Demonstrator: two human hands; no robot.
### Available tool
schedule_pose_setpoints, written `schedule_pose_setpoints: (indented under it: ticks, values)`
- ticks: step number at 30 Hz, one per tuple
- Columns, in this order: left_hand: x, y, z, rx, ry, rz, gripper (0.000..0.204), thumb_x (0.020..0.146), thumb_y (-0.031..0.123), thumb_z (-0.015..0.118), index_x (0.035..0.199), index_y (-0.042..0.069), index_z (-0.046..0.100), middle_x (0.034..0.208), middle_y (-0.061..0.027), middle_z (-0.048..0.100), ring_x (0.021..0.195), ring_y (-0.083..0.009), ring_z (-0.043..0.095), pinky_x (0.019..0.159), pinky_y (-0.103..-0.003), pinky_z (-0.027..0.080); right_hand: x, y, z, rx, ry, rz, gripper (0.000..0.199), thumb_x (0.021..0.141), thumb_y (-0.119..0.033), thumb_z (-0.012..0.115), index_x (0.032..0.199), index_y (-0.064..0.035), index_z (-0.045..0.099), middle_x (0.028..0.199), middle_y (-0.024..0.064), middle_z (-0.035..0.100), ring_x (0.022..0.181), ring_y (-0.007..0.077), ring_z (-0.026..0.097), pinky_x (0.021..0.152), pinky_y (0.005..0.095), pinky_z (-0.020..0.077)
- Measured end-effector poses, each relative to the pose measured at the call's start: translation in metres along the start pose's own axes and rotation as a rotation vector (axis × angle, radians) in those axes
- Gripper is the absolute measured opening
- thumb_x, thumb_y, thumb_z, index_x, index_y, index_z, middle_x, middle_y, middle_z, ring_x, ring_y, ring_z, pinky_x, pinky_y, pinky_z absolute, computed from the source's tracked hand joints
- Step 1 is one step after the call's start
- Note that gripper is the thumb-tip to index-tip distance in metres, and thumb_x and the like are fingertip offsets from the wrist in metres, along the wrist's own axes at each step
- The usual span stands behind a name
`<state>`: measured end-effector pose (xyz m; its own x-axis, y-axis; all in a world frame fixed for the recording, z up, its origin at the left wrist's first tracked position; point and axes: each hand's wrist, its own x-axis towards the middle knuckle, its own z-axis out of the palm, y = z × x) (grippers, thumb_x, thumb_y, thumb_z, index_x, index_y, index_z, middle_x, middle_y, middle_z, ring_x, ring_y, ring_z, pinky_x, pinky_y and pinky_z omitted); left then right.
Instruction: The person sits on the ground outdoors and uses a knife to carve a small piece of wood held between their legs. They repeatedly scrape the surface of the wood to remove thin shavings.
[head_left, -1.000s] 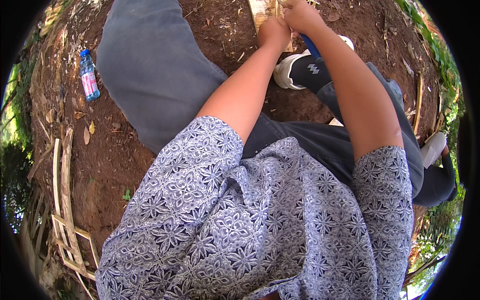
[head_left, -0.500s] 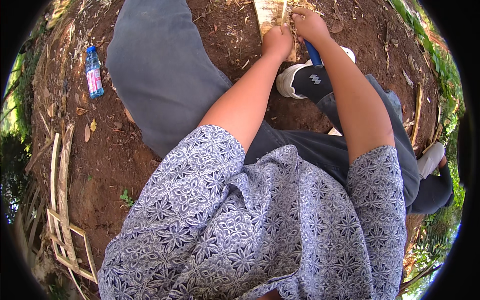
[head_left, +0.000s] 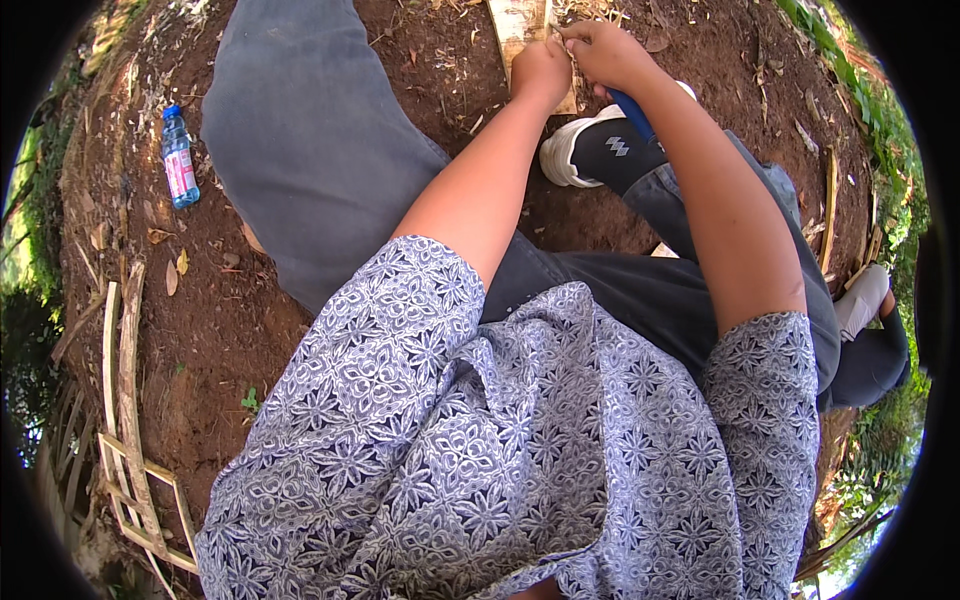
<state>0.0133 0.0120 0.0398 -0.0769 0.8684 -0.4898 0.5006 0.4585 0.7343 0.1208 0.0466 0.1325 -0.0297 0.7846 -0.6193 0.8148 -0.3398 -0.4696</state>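
Observation:
A pale split bamboo piece [head_left: 522,30] lies on the brown soil at the top of the view. My left hand [head_left: 541,72] presses down on its near end, fingers closed over it. My right hand [head_left: 603,52] is right beside it, gripping a tool with a blue handle [head_left: 632,112] that sticks back toward my forearm. The tool's working end is hidden by my fingers where it meets the bamboo. Both arms reach forward over my grey trousers and a black sock in a white shoe [head_left: 570,150].
A plastic bottle with a blue cap [head_left: 179,158] lies on the soil at left. Bamboo strips and a lashed frame [head_left: 125,420] sit at lower left. More bamboo sticks [head_left: 829,210] lie at right, near another person's white shoe [head_left: 862,300]. Grass edges the dirt.
The view has tilted so both hands and the bamboo sit lower in the picture. The hands stay together on the bamboo piece, with the right hand shifted slightly.

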Motion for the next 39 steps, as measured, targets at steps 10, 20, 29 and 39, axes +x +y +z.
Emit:
schedule_pose_setpoints:
  ticks: [10,20,29,39]
  values:
    - [-0.005,0.006,-0.007,-0.027,-0.036,-0.052,0.050,0.103,0.034,0.041,0.095,-0.003,0.072,0.094,-0.0285,0.071,0.094,-0.0458,0.069,0.085,-0.052,0.053,0.031,0.013,0.007,0.027,0.004,0.041,0.036,0.101,-0.026,0.055,0.134,-0.0141,0.064,0.059,0.0064,0.061,0.044,0.0160,0.060,0.046,0.0346,0.0520]
    - [-0.004,-0.002,-0.009,-0.050,-0.061,-0.073,0.052,0.104,0.039,0.040,0.096,-0.002,0.072,0.093,-0.0265,0.072,0.093,-0.0444,0.069,0.083,-0.050,0.053,0.005,-0.027,-0.016,-0.079,-0.184,0.041,0.031,0.092,-0.024,0.062,0.118,-0.0097,0.072,0.087,0.0178,0.067,0.079,0.0301,0.067,0.073,0.0411,0.0546]
    - [-0.003,0.008,-0.006,-0.023,-0.083,-0.052,0.049,0.103,0.036,0.041,0.097,-0.001,0.073,0.097,-0.0278,0.071,0.095,-0.0463,0.069,0.085,-0.052,0.055,0.015,-0.008,0.004,-0.238,0.077,-0.070,0.037,0.084,-0.036,0.071,0.105,-0.0054,0.075,0.103,0.0211,0.074,0.096,0.0380,0.072,0.085,0.0455,0.0568]
    - [-0.006,0.009,-0.013,-0.062,-0.146,-0.075,0.052,0.104,0.034,0.038,0.084,0.004,0.077,0.090,-0.0238,0.073,0.092,-0.0415,0.070,0.084,-0.050,0.055,0.035,0.002,0.016,-0.116,0.153,0.003,0.034,0.083,-0.018,0.069,0.114,-0.0055,0.074,0.104,0.0250,0.073,0.098,0.0405,0.071,0.090,0.0462,0.0557]
